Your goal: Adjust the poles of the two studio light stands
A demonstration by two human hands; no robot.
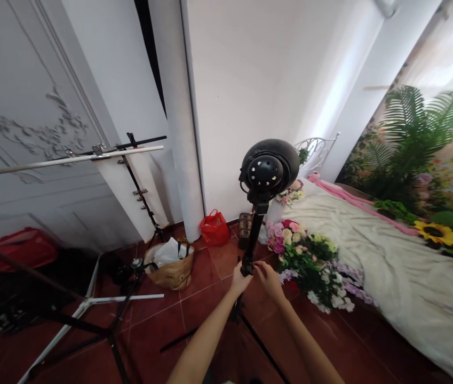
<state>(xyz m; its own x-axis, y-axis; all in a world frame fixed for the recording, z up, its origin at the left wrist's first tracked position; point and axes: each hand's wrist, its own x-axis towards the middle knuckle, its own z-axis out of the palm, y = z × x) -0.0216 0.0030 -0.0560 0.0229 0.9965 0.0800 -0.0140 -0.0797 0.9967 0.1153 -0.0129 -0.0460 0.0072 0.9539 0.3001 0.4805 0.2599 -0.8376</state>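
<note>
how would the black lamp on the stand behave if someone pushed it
The lamp would probably be top-heavy and apt to tip, since its bulky head sits on a thin pole. The spread legs should steady it against a light nudge. The pole looks straight and rigid, so it would likely lean rather than flop.

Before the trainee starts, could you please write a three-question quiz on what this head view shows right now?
1. What is the left hand gripping?
2. True or false: the red carrier bag stands on the tiled floor.
3. Which of these is left of that bag in the picture?
A) sunflower
B) tan bag with white contents
C) white metal headboard

Key:
1. The black light stand, just below the studio lamp.
2. True.
3. B.
</note>
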